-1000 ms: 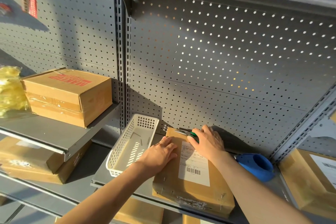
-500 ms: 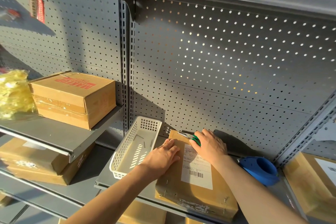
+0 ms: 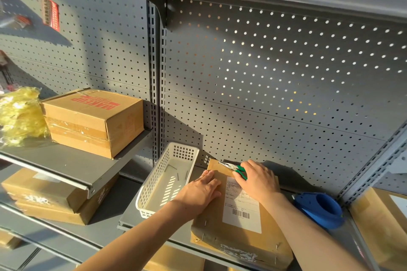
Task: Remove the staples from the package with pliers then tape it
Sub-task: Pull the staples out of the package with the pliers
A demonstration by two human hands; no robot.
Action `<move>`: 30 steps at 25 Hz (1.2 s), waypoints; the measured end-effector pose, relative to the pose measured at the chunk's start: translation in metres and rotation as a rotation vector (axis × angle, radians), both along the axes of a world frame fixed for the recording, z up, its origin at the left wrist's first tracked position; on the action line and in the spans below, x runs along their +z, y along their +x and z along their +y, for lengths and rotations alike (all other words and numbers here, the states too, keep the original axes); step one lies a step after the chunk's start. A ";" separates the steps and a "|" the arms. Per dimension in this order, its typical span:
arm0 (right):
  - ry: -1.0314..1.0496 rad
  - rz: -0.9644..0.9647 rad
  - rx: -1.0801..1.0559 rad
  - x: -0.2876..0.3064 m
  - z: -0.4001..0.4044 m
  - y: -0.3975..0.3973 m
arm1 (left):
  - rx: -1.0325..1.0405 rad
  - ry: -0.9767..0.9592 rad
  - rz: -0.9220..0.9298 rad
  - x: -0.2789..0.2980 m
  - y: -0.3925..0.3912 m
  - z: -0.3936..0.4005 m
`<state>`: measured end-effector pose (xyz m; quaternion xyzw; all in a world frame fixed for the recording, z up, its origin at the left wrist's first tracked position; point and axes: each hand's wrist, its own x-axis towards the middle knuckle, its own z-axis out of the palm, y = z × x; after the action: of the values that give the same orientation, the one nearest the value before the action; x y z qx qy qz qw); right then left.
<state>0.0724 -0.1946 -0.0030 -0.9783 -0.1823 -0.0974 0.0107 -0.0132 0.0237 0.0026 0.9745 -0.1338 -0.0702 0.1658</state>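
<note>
Your right hand (image 3: 258,179): fingers curled round the green handles of the small metal-nosed pliers (image 3: 234,168), whose tips lie on the far left corner of the package.

Your left hand (image 3: 201,192): fingers straight and together, palm down, pressing flat on the left part of the package top, just beside the label.

Flat brown cardboard package (image 3: 240,240): lies on the grey metal shelf (image 3: 152,224), its near end at the shelf's front edge and its far end close to the perforated grey back panel (image 3: 275,86). White printed shipping label with barcode (image 3: 242,209) is stuck on top. Small metal staples show along the near left edge and near right corner.

White plastic lattice basket (image 3: 158,185): stands just left of the package, touching or nearly touching it; a few thin staple-like bits lie on its floor.

Blue plastic tape dispenser (image 3: 319,209): on the same shelf, right of your right forearm.

Brown cardboard box with red lettering (image 3: 92,123): on a higher shelf to the left, beside a crumpled yellow plastic bundle (image 3: 19,116).

Further brown cartons: below that shelf at left, and at the far right edge.
</note>
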 end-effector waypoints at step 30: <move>0.250 -0.224 0.008 -0.022 -0.013 0.006 | 0.012 -0.001 -0.023 -0.009 0.003 0.001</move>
<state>0.0785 -0.2075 -0.0252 -0.9517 -0.1727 -0.2276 0.1122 -0.0099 0.0246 -0.0063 0.9759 -0.1300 -0.0581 0.1651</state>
